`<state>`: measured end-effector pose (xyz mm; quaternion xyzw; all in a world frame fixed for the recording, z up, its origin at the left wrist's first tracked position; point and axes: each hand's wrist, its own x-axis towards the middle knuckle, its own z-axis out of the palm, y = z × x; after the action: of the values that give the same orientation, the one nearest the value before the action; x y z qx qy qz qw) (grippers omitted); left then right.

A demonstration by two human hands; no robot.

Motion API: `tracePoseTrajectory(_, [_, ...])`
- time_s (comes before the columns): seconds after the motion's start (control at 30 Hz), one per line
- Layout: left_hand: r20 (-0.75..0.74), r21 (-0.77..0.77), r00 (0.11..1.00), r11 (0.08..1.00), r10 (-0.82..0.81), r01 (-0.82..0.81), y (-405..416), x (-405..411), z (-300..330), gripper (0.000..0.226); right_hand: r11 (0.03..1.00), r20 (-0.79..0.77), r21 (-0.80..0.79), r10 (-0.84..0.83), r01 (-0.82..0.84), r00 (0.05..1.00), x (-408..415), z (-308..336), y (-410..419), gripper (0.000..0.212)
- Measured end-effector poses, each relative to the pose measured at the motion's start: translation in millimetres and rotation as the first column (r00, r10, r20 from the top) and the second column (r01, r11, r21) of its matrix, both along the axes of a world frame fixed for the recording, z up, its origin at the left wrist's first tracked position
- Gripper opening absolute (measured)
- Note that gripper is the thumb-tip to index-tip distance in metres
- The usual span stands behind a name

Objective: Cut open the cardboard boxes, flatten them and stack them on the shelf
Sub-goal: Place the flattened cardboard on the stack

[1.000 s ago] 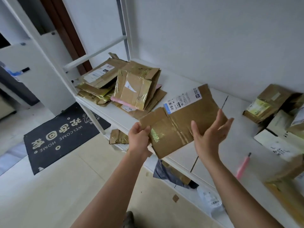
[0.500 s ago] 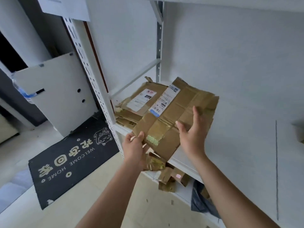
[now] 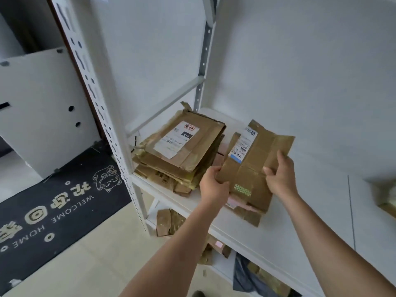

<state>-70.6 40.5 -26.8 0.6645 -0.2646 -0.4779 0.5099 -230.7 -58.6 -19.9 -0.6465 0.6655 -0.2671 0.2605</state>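
Cardboard, one flattened box (image 3: 252, 166), is held low over the shelf (image 3: 285, 239) just right of the stack of flattened boxes (image 3: 182, 148), above a smaller pile (pink-edged pieces show underneath), likely so it lands square on top. The left hand (image 3: 213, 187) pinches its near left corner, thumb on top. The right hand (image 3: 279, 175) curls over the right edge, fingers on the upper face. Both forearms reach forward, wrists level.
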Motion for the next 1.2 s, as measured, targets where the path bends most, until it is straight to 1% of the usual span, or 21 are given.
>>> tracePoseTrajectory(0.1, [0.18, 0.064, 0.98, 0.995, -0.084, 0.073, -7, -4, -26, 0.045, 0.97, -0.075, 0.24, 0.065, -0.045, 0.995, -6, -37, -4, 0.071])
tracePoseTrajectory(0.17, [0.354, 0.122, 0.924, 0.987, -0.145, 0.108, -10, -5, -38, 0.041, 0.952, -0.098, 0.3, 0.095, -0.061, 0.991, -7, -51, -5, 0.072])
tracePoseTrajectory(0.2, [0.486, 0.167, 0.854, 0.979, -0.184, 0.116, -11, -5, -41, 0.038, 0.95, -0.109, 0.305, 0.1, -0.063, 0.989, -7, -53, -8, 0.072])
tracePoseTrajectory(0.23, [0.616, 0.197, 0.757, 0.973, -0.219, 0.121, -12, -4, -45, 0.038, 0.949, -0.122, 0.307, 0.11, -0.068, 0.986, -7, -54, -11, 0.072])
tracePoseTrajectory(0.27, [0.714, 0.199, 0.659, 0.971, -0.238, 0.135, -14, -5, -48, 0.045, 0.948, -0.137, 0.309, 0.124, -0.077, 0.983, -7, -54, -13, 0.073])
tracePoseTrajectory(0.3, [0.769, 0.185, 0.589, 0.969, -0.247, 0.166, -15, -6, -51, 0.053, 0.947, -0.147, 0.308, 0.139, -0.088, 0.979, -8, -54, -15, 0.072])
tracePoseTrajectory(0.33, [0.786, 0.185, 0.556, 0.961, -0.271, 0.206, -17, -6, -54, 0.059, 0.947, -0.157, 0.306, 0.154, -0.1, 0.975, -9, -54, -18, 0.072])
tracePoseTrajectory(0.37, [0.77, 0.2, 0.561, 0.95, -0.304, 0.24, -19, -6, -55, 0.061, 0.947, -0.169, 0.301, 0.171, -0.114, 0.971, -10, -55, -20, 0.071])
tracePoseTrajectory(0.43, [0.7, 0.239, 0.615, 0.931, -0.363, 0.277, -25, -6, -60, 0.059, 0.947, -0.203, 0.287, 0.209, -0.146, 0.957, -11, -56, -24, 0.07])
tracePoseTrajectory(0.5, [0.688, 0.254, 0.62, 0.926, -0.376, 0.28, -27, -8, -66, 0.056, 0.95, -0.247, 0.264, 0.234, -0.167, 0.94, -13, -59, -26, 0.072])
tracePoseTrajectory(0.6, [0.69, 0.287, 0.598, 0.913, -0.408, 0.291, -30, -10, -76, 0.065, 0.976, -0.395, 0.203, 0.153, -0.077, 0.906, -17, -67, -21, 0.076])
tracePoseTrajectory(0.63, [0.688, 0.305, 0.59, 0.906, -0.422, 0.293, -31, -11, -77, 0.067, 0.983, -0.381, 0.18, 0.112, -0.045, 0.918, -19, -71, -17, 0.075])
tracePoseTrajectory(0.67, [0.683, 0.32, 0.587, 0.9, -0.435, 0.296, -33, -12, -78, 0.068, 0.985, -0.285, 0.173, 0.071, -0.022, 0.956, -21, -77, -13, 0.074])
tracePoseTrajectory(0.7, [0.672, 0.329, 0.594, 0.897, -0.442, 0.295, -35, -10, -76, 0.069, 0.985, -0.142, 0.17, 0.026, -0.001, 0.989, -21, -82, -9, 0.071])
tracePoseTrajectory(0.73, [0.655, 0.336, 0.605, 0.891, -0.453, 0.304, -37, -10, -75, 0.071, 0.986, -0.001, 0.166, -0.031, 0.031, 1.0, -20, -88, -4, 0.067])
tracePoseTrajectory(0.77, [0.635, 0.339, 0.617, 0.885, -0.465, 0.318, -39, -9, -74, 0.074, 0.985, 0.114, 0.163, -0.082, 0.063, 0.99, -20, -94, 1, 0.063])
tracePoseTrajectory(0.83, [0.606, 0.324, 0.64, 0.881, -0.472, 0.343, -42, -7, -74, 0.077, 0.979, 0.283, 0.179, -0.146, 0.097, 0.948, -18, -102, 5, 0.054])
tracePoseTrajectory(0.93, [0.601, 0.287, 0.656, 0.889, -0.457, 0.356, -45, -2, -77, 0.072, 0.962, 0.48, 0.255, -0.212, 0.096, 0.851, -23, -104, -2, 0.045])
tracePoseTrajectory(1.0, [0.6, 0.254, 0.663, 0.893, -0.447, 0.372, -45, -1, -78, 0.07, 0.962, 0.556, 0.268, -0.2, 0.054, 0.807, -29, -102, -11, 0.047])
tracePoseTrajectory(1.1, [0.611, 0.23, 0.664, 0.899, -0.432, 0.373, -46, 1, -76, 0.064, 0.971, 0.535, 0.238, -0.13, -0.002, 0.835, -34, -103, -10, 0.051])
tracePoseTrajectory(1.2, [0.617, 0.234, 0.676, 0.914, -0.403, 0.332, -43, 1, -75, 0.055, 0.974, 0.5, 0.219, -0.064, -0.055, 0.863, -37, -103, -1, 0.057])
